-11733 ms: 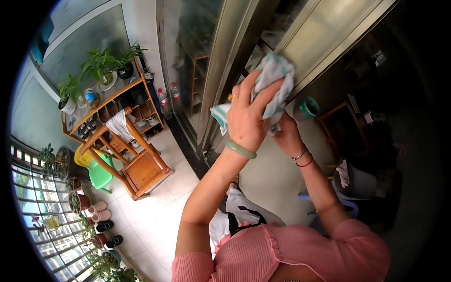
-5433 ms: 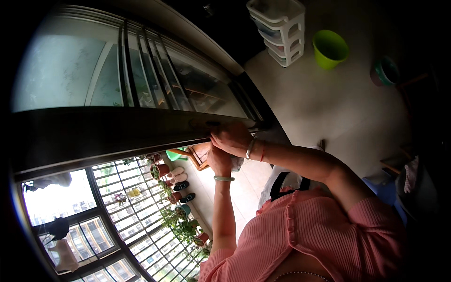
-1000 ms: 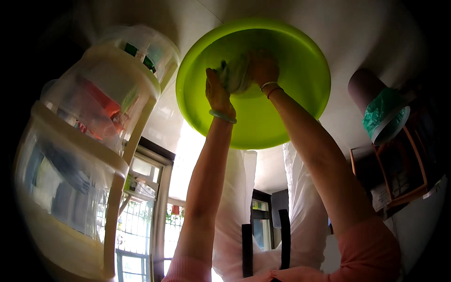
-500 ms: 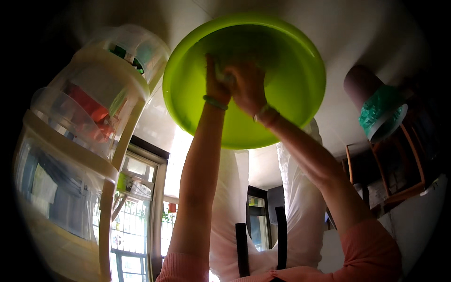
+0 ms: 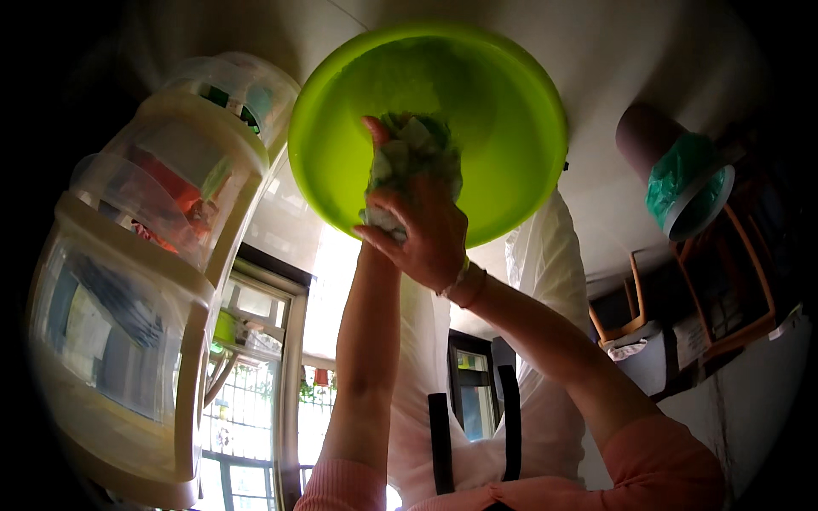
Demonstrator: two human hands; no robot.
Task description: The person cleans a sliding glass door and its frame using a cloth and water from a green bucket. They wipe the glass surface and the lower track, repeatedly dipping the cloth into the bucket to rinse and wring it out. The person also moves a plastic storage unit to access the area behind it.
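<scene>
A wide lime-green basin [image 5: 555,128] sits in front of me, with what looks like shallow water in it. Over its near half, a wet, crumpled pale green-and-white cloth [image 5: 416,157] is bunched between my hands. My left hand [image 5: 376,130] is closed on the cloth; its thumb shows at the far left edge of the bundle, while the cloth and my other hand hide most of its fingers. Across the near end of the cloth lies my right hand [image 5: 430,234], fingers curled over it close to my left wrist.
Stacked clear plastic drawers with cream frames [image 5: 128,332] stand close on the left. To the right are a bin [image 5: 656,145] with a green bag and several wooden chairs [image 5: 733,264]. My white-trousered legs [image 5: 554,315] flank the basin's near side.
My hands came nearer to me from deeper in the basin, and the cloth, blurred and mostly hidden before, now shows plainly. The right hand slid toward the left wrist.
</scene>
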